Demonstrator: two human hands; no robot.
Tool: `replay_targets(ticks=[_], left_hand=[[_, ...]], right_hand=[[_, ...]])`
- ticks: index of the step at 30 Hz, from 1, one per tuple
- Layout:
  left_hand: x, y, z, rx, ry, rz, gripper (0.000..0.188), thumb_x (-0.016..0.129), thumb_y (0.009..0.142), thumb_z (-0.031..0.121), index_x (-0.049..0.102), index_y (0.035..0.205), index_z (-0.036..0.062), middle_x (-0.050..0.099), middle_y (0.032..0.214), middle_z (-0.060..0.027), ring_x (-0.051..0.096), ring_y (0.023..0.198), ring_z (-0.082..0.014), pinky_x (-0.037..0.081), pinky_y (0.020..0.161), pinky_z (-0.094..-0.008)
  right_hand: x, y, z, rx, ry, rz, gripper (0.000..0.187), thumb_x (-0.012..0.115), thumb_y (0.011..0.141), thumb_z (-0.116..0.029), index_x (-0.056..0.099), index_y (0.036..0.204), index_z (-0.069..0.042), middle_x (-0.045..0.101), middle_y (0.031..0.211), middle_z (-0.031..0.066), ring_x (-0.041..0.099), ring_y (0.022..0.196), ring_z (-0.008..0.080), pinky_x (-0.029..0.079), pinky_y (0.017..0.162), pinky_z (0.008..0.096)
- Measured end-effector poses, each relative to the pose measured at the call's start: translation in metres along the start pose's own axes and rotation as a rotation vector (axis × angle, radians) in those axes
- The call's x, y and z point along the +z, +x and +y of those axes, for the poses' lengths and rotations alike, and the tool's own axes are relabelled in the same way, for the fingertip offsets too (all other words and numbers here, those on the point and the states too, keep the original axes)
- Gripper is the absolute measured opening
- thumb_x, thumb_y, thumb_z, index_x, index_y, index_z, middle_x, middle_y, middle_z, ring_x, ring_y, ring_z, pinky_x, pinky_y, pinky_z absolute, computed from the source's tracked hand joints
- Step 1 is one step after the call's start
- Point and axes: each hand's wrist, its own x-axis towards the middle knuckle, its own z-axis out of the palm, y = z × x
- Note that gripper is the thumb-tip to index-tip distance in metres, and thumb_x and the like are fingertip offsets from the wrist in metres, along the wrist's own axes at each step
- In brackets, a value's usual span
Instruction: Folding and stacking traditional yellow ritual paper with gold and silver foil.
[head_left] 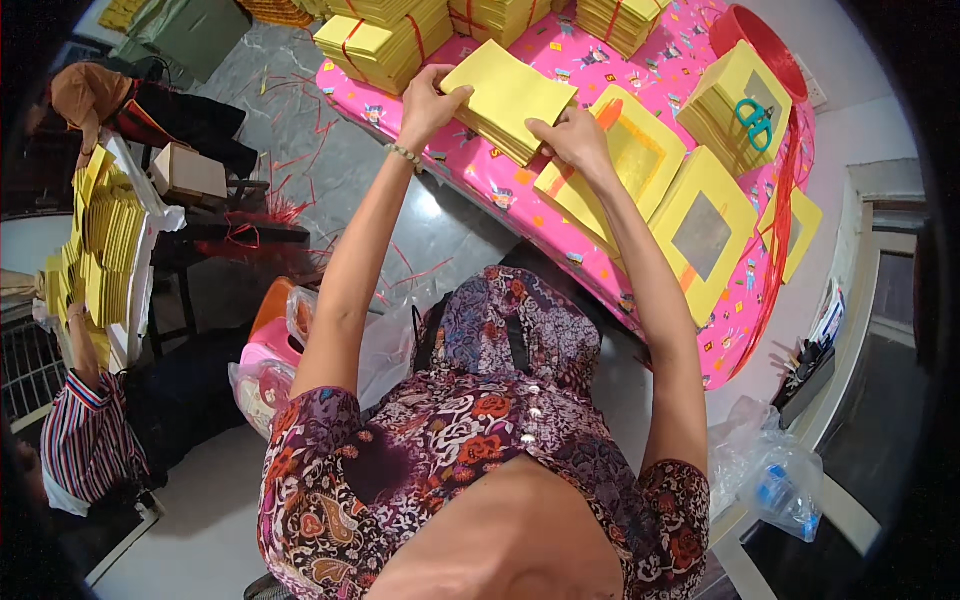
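Note:
Both my hands hold a thick stack of yellow paper (510, 90) over the near edge of the pink patterned table (465, 160). My left hand (428, 108), with a beaded bracelet at the wrist, is closed on the stack's left end, thumb on top. At the right end, my right hand (575, 138) grips the corner, its thumb also on the top sheet. The fingers underneath are hidden. Just right of my right hand lies yellow paper with a gold square (640, 150) edged in orange. Beside it is yellow paper with a grey square (700, 235).
Bundles tied with red ribbon (385, 45) line the table's far side. Teal-handled scissors (755, 125) rest on a tall yellow stack near a red tub (755, 45). Red strands (780, 250) hang at the right edge. Two people work at left beside yellow stacks (108, 230).

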Motion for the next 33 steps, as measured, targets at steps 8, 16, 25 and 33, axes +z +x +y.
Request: replay_targets(ticks=[8,16,25,33], left_hand=[[0.011,-0.002,-0.005,0.058,0.016,0.148,0.055,0.08,0.073,0.026,0.061,0.117,-0.0004,0.068,0.104,-0.0165,0.067,0.096,-0.0271,0.053,0.083,-0.0381],[0.003,0.011,-0.008,0.078,0.036,0.064,0.051,0.081,0.074,0.03,0.066,0.111,0.0002,0.07,0.103,-0.0174,0.068,0.095,-0.0278,0.054,0.085,-0.0377],[-0.009,0.013,0.004,0.106,0.149,-0.005,0.057,0.073,0.08,0.044,0.064,0.117,0.0013,0.07,0.105,-0.0179,0.068,0.094,-0.0287,0.053,0.082,-0.039],[-0.008,0.012,0.006,0.279,0.215,0.184,0.054,0.069,0.086,0.041,0.06,0.123,0.0026,0.065,0.106,-0.0189,0.064,0.086,-0.0298,0.051,0.082,-0.0389]], right_hand=[[0.003,0.002,0.01,-0.132,-0.237,0.214,0.071,0.078,0.071,-0.044,0.056,0.107,0.012,0.07,0.093,0.0256,0.07,0.087,0.0364,0.055,0.078,0.0439],[-0.019,-0.025,0.016,-0.195,-0.14,0.253,0.058,0.074,0.081,-0.042,0.057,0.107,0.006,0.068,0.084,0.0171,0.067,0.08,0.0326,0.052,0.076,0.0422],[-0.058,-0.125,0.053,-0.459,-0.582,0.216,0.037,0.076,0.077,-0.03,0.064,0.1,-0.003,0.063,0.092,0.0145,0.063,0.086,0.0336,0.05,0.076,0.0446],[-0.048,-0.146,0.067,-0.581,-0.751,0.265,0.035,0.079,0.072,-0.025,0.064,0.095,-0.004,0.062,0.098,0.0107,0.061,0.095,0.0288,0.05,0.08,0.0409]])
